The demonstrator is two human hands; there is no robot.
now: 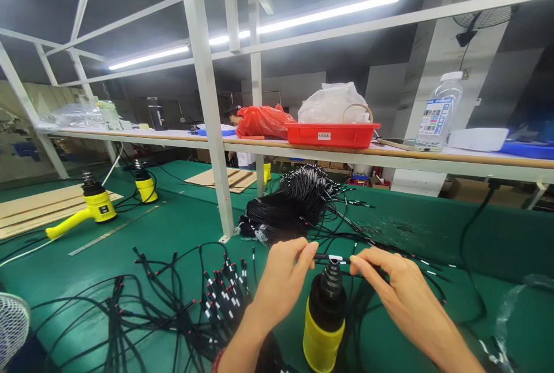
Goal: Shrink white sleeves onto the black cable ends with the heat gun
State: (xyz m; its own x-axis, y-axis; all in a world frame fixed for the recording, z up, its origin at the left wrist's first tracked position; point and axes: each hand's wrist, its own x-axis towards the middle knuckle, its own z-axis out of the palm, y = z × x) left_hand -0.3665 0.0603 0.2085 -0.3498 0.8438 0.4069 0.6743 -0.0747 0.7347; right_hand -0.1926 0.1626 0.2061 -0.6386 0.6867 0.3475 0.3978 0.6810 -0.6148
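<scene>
A black cable (321, 256) with a white sleeve on it is stretched level between my two hands. My left hand (285, 275) pinches its left end, and my right hand (387, 278) pinches it on the right. Right under the white sleeve stands a yellow and black heat gun (324, 329), its coiled metal nozzle pointing up. Whether the cable touches the nozzle I cannot tell. Left of my left hand lies a bunch of black cables (227, 292) with white sleeves and red tips.
Behind my hands lies a large bundle of black cables (285, 205) by a white post (212, 101). Two more heat guns, one with a yellow handle (69, 224), stand at left. The shelf above carries a red tray (331, 136) and a bottle (439, 110).
</scene>
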